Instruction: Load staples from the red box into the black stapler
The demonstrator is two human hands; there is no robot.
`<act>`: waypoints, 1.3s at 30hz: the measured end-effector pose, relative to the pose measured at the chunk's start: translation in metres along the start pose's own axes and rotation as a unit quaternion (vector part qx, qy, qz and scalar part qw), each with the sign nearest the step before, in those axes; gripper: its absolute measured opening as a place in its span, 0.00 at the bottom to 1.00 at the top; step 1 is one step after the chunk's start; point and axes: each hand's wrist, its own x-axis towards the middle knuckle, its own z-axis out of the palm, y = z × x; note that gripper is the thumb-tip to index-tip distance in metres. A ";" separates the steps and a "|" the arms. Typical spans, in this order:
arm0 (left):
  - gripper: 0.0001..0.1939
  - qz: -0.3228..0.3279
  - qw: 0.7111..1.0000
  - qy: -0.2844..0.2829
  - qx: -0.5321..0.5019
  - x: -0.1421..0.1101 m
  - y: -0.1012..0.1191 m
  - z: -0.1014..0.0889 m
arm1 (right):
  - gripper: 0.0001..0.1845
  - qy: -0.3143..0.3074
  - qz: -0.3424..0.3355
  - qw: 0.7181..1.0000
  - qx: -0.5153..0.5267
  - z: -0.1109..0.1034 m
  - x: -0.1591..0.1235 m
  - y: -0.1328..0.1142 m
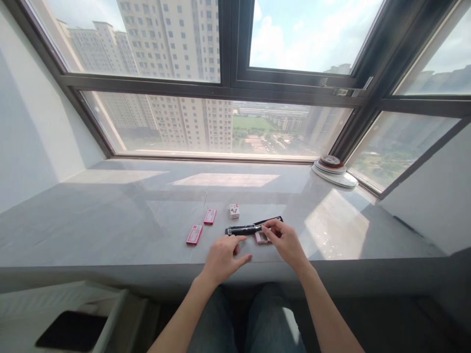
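A black stapler (241, 230) lies opened out on the pale stone sill, its inner metal channel showing. My left hand (222, 257) is at the near side of its left end, index finger by the base and thumb stretched apart. Over the middle of the stapler, the fingertips of my right hand (285, 240) are pinched together; what they hold is too small to make out. An open red-and-white staple box (262, 239) lies partly beneath that hand. Two closed boxes of the same colours, one nearer (194, 235) and one farther (210, 216), rest to the left.
A small white box (234, 211) stands behind the stapler. Stacked round plates or lids (333, 171) sit in the back right corner against the window frame (228, 90). The sill's front edge (165, 265) runs just before my knees. At lower left is a pale piece of furniture (114, 314).
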 end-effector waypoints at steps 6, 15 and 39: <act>0.29 -0.031 0.999 -0.012 0.028 0.030 0.021 0.031 | 0.26 -0.006 0.039 0.998 0.055 -0.021 -0.002 0.029; 0.17 -0.041 0.996 -0.041 -0.064 0.023 0.009 0.015 | 0.19 -0.061 0.016 0.997 0.049 0.011 -0.010 0.010; 0.20 -0.146 0.989 0.014 0.024 -0.015 -0.042 -0.031 | 0.08 -0.034 0.054 0.992 -0.105 0.044 -0.008 0.011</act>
